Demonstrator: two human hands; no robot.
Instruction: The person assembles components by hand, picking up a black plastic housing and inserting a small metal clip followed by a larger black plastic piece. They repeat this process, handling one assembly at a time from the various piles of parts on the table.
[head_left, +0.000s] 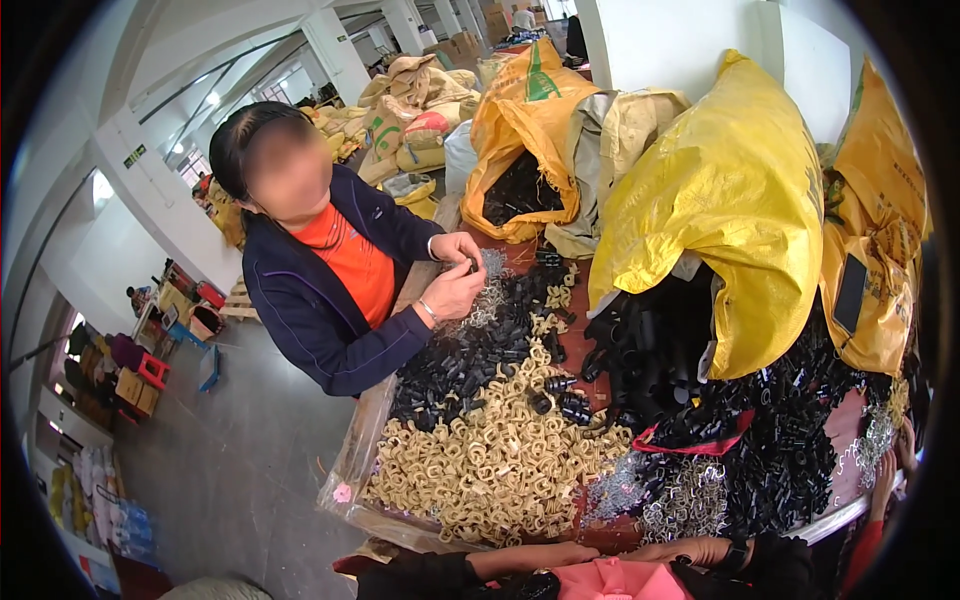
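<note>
My left hand (pixel 572 553) and my right hand (pixel 686 549) lie low at the table's near edge, fingertips almost meeting above a pink thing (pixel 612 580). A black sleeve covers my left arm, and a black watch (pixel 737 556) is on my right wrist. Right beyond my hands lies a heap of silver metal clips (pixel 680 500). A big pile of beige ring-shaped parts (pixel 490 460) is to the left of it. What my fingers hold is hidden.
A person in a dark jacket and orange top stands at the table's left side, hands (pixel 455 272) on a small part above black plastic parts (pixel 470 350). Yellow sacks (pixel 730 200) spill black parts at the back. Another hand (pixel 885 482) shows at the right edge.
</note>
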